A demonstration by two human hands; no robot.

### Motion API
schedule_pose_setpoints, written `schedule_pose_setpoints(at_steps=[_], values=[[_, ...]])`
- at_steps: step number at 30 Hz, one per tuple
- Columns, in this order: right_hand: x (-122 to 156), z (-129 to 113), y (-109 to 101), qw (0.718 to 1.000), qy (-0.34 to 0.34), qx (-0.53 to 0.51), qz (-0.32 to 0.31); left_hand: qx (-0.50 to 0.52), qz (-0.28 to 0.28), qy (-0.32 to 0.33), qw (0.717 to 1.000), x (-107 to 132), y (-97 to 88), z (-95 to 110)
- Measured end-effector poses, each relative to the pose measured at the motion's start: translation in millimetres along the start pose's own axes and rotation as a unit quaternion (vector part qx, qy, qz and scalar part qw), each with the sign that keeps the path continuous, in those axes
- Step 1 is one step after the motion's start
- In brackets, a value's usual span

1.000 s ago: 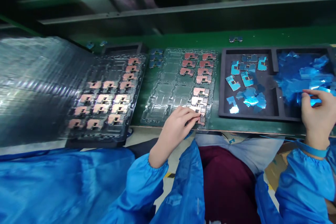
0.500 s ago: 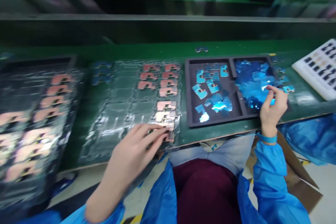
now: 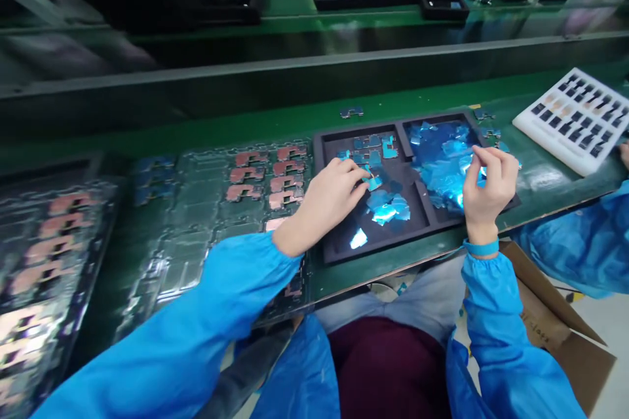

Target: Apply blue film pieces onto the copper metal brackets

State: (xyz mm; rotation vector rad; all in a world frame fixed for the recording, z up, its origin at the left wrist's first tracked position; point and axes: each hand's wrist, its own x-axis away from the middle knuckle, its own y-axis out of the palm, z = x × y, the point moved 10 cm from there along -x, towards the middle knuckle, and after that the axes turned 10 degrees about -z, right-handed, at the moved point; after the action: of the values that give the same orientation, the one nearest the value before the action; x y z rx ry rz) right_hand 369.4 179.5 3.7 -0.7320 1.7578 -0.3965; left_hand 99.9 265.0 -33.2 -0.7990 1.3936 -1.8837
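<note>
1. Left hand point(image 3: 327, 200): palm down, wrist slightly bent, fingers pointing to 2 o'clock over the left compartment of the black tray point(image 3: 398, 240).
2. My left fingertips sit narrow, at the blue-covered board point(image 3: 374, 181); can't tell if it's gripped.
3. Left sleeve point(image 3: 236, 285) comes in from 8 o'clock, across the clear tray point(image 3: 194, 196).
4. Right hand point(image 3: 491, 180): raised, fingers curled, thumb and index near each other, tips toward 11 o'clock; can't tell if they pinch anything.
5. It's over the right compartment, by the blue film pile point(image 3: 449, 180). Forearm rises from 5 o'clock, wristband point(image 3: 481, 249) on.
6. Board lies in the left compartment, small film heap point(image 3: 386, 211) at its 5 o'clock.
7. Copper-coloured boards point(image 3: 289, 167) in the clear tray, 9 o'clock of the black one. White tray point(image 3: 555, 147) on the desk point(image 3: 275, 129), 2 o'clock of my right hand.
</note>
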Motion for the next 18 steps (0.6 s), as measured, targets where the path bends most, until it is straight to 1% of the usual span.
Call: schedule_pose_setpoints(at_steps=[2,4,7,9,11,13,16,18], values=[[0.9,-5.0,-0.9,1.000,-0.007,-0.018,0.007,-0.018,0.001,-0.064,0.998,-12.8,10.8,-10.6],[2.8,-9.1,3.9,1.000,-0.010,-0.022,-0.011,-0.025,0.005,-0.108,0.994,-17.8,16.1,-17.6],[5.1,-10.5,16.3,0.998,-0.003,-0.020,-0.062,-0.003,0.006,-0.135,0.991,-19.0,17.6,-24.6],[5.8,-7.8,20.5,0.996,0.012,-0.024,-0.081,0.029,0.010,-0.146,0.989,-18.4,15.5,-30.2],[6.0,-4.9,18.8,0.996,0.028,-0.028,-0.080,0.080,0.024,-0.157,0.984,-17.0,11.7,-37.3],[6.4,-5.9,13.6,0.997,0.035,-0.028,-0.067,0.159,0.050,-0.162,0.973,-14.7,6.8,-44.8],[7.1,-17.2,7.3,0.998,0.026,-0.020,-0.052,0.281,0.114,-0.155,0.940,-8.6,-5.4,-54.3],[6.8,-30.4,9.1,0.998,0.008,-0.025,-0.061,0.344,0.163,-0.158,0.911,-1.9,-15.4,-60.4]])
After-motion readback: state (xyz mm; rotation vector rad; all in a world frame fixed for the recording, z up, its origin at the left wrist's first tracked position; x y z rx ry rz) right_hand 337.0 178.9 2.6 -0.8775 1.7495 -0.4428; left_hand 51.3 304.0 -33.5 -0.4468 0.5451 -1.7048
